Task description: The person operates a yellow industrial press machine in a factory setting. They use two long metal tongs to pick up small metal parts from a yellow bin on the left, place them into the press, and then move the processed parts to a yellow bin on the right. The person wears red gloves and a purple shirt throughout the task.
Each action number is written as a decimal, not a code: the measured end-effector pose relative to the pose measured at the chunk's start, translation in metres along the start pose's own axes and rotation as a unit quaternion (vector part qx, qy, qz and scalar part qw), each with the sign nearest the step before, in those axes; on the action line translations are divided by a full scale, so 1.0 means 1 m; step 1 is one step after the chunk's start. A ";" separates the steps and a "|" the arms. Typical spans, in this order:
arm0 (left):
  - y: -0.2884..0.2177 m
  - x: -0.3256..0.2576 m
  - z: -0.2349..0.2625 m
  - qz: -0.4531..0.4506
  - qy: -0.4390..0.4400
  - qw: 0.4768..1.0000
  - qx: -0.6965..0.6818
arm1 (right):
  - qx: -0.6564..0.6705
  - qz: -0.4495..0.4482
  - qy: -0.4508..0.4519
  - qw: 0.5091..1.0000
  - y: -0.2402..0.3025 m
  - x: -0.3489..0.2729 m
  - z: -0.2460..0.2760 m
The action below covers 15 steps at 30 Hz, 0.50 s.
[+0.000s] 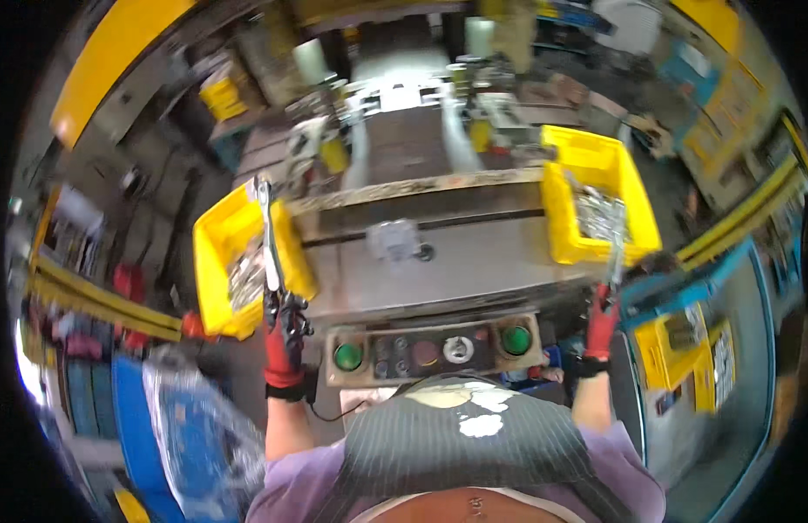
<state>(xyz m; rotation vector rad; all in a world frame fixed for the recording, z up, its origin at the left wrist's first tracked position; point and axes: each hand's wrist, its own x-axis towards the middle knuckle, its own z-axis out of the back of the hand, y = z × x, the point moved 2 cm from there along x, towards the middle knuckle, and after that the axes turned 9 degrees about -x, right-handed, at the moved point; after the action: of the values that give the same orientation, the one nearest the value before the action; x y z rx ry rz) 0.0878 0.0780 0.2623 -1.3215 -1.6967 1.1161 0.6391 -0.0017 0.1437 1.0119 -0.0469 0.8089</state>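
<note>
The steel surface (482, 259) lies between a left yellow bin (293, 254) and a right yellow bin (641, 207). The left hand (285, 338) curls closed round a slender metal tool (270, 248), the right hand (601, 324) round a blurred metal tool (616, 254), both partly hiding the bins' indistinct metal pieces (596, 213).

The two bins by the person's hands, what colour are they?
Both yellow: the left bin and right bin, best in the head view.
</note>
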 end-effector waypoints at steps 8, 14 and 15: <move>0.031 -0.033 0.109 0.061 -0.167 0.983 0.033 | 0.197 -0.028 0.074 0.977 0.057 -0.016 -0.031; 0.009 -0.035 0.076 0.015 -0.148 0.989 -0.025 | 0.178 0.103 0.298 0.932 0.174 -0.056 -0.037; 0.006 -0.036 0.061 -0.012 -0.148 0.989 -0.025 | 0.135 0.127 0.370 0.910 0.187 -0.060 -0.039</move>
<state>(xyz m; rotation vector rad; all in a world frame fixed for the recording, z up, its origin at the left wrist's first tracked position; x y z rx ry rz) 0.0433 0.0311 0.2332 -1.2082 -1.9598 1.3153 0.4675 0.0436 0.2359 0.9068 0.6118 1.4271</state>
